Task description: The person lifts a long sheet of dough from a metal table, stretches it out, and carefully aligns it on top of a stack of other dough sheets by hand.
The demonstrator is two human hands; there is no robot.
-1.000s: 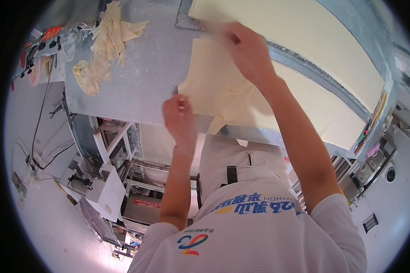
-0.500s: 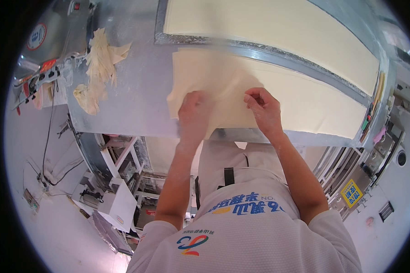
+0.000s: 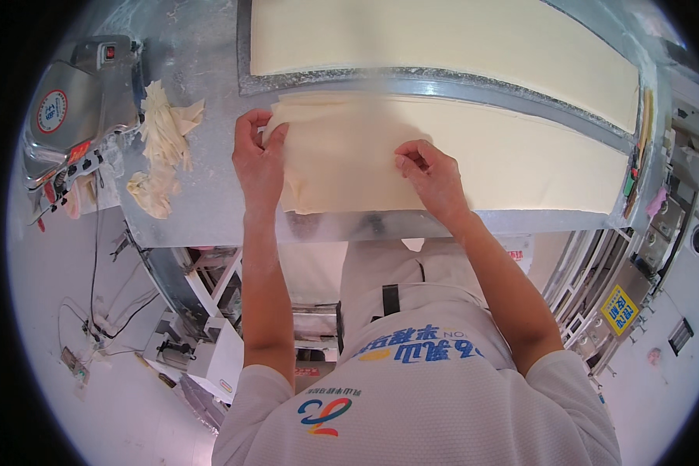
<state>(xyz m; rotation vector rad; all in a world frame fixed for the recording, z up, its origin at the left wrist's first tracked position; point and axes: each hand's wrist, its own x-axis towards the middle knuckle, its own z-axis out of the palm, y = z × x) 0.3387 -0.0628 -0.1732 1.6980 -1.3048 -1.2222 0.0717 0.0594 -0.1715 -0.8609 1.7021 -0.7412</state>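
Note:
A wide, pale sheet of dough (image 3: 520,167) lies along the near side of the metal table, its left part spread in layers with a slightly crumpled lower left corner. At that sheet's left edge is my left hand (image 3: 260,159), thumb and fingers curled around the edge near the upper corner. My right hand (image 3: 435,177) hovers at the middle of the sheet, fingers drawn together in a pinch. Whatever may be between those fingertips is hidden. A blurred vertical streak partly veils the dough between my hands.
Behind a metal strip (image 3: 481,95) lies a second pale dough sheet (image 3: 458,39). Dough scraps (image 3: 163,128) sit on the table (image 3: 210,186) at the left, beside a metal machine (image 3: 70,109). Thin sticks (image 3: 643,147) line the right edge. White racks (image 3: 582,287) stand below.
My left hand has moved left and away from me to the dough's left edge. The sheet's left part now lies flatter and further left. My right hand stays pinched, shifted slightly left.

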